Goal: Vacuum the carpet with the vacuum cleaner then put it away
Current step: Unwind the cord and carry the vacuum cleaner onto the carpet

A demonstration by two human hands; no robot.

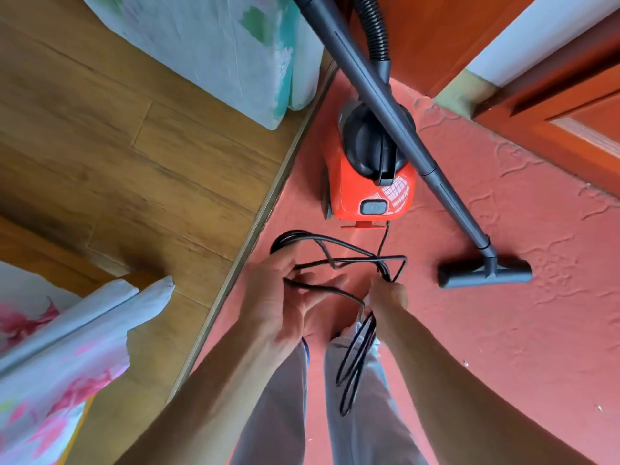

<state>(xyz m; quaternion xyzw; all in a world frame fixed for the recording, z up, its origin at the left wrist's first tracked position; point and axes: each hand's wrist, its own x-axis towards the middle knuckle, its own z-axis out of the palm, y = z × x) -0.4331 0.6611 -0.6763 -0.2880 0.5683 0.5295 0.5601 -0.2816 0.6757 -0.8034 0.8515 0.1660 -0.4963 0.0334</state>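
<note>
A red and black canister vacuum cleaner [367, 169] stands on the red carpet [503, 330] just ahead of me. Its grey wand [396, 112] slants down to the floor nozzle [484, 273] at the right, and its black ribbed hose [374, 25] rises at the top. The black power cord [339, 261] runs from the cleaner's rear to my hands. My right hand [387, 293] is closed on a bundle of cord loops that hang down by my legs. My left hand [285, 300] has a strand of the cord across its spread fingers.
A wooden floor [117, 156] lies to the left beyond a metal threshold strip [268, 209]. Beds with pale floral covers stand at top left [214, 45] and bottom left [60, 347]. A red wooden door and frame [553, 105] stand at the upper right.
</note>
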